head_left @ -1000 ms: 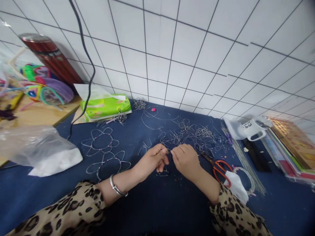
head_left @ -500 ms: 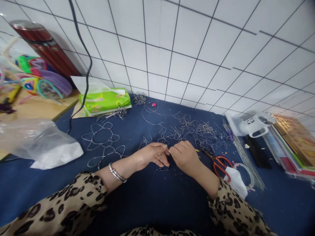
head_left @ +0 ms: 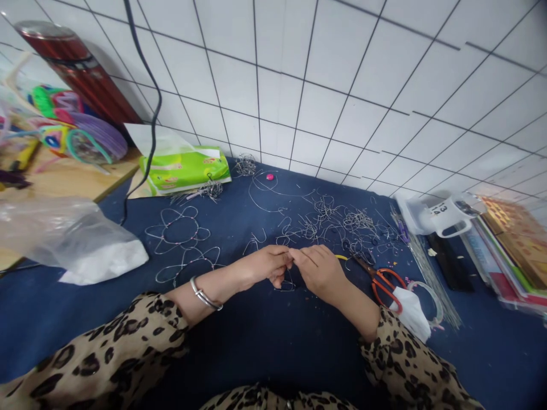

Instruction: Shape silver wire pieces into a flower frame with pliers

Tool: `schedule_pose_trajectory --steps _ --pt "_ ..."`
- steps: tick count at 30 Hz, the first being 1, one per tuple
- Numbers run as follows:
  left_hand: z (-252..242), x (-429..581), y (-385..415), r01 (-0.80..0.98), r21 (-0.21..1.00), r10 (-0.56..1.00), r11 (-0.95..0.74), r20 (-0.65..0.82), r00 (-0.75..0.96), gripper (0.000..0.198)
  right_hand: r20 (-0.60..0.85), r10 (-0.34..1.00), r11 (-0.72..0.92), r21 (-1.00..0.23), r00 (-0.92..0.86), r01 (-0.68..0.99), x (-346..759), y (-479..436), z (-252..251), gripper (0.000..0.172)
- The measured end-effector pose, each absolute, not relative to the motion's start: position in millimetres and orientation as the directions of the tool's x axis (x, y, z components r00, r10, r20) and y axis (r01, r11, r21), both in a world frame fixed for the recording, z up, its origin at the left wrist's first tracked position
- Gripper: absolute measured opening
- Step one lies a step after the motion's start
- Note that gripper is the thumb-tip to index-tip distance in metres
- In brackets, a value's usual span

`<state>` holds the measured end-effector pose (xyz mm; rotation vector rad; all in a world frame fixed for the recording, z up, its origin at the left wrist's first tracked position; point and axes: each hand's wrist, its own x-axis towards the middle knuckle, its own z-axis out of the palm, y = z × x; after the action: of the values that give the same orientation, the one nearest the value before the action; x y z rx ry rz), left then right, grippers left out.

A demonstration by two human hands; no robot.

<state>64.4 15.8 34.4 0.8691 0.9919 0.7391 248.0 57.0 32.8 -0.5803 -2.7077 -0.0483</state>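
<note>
My left hand (head_left: 265,266) and my right hand (head_left: 318,269) meet fingertip to fingertip over the blue cloth (head_left: 265,341). Both pinch a thin piece of bent wire (head_left: 285,283) that loops down between them. A silver bangle (head_left: 205,293) sits on my left wrist. Two finished wire flower shapes (head_left: 177,230) lie to the left of my hands. Loose wire pieces (head_left: 333,219) are scattered just behind them.
Orange-handled scissors (head_left: 382,282) lie right of my right hand, beside a white cloth (head_left: 410,313) and straight wires (head_left: 427,267). A white mug (head_left: 444,215), a green tissue pack (head_left: 188,171), a plastic bag (head_left: 64,239), a red flask (head_left: 81,71) and a black cable (head_left: 147,108) surround the work area.
My hands have stayed joined on the wire, with the fingers shifting slightly. The view has tipped a little, so everything sits marginally lower and nearer.
</note>
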Motion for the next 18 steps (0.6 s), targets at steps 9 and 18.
schedule_pose_trajectory --steps 9,18 --pt "40.3 62.4 17.2 -0.049 0.902 0.855 0.428 -0.387 0.345 0.012 0.329 0.354 0.932 -0.054 -0.875 0.357 246.4 57.1 32.7 0.041" --pt "36.0 55.4 24.6 -0.147 0.938 0.947 0.314 -0.297 0.125 0.024 0.295 0.568 0.822 -0.255 -0.768 0.51 243.1 57.9 32.5 0.022"
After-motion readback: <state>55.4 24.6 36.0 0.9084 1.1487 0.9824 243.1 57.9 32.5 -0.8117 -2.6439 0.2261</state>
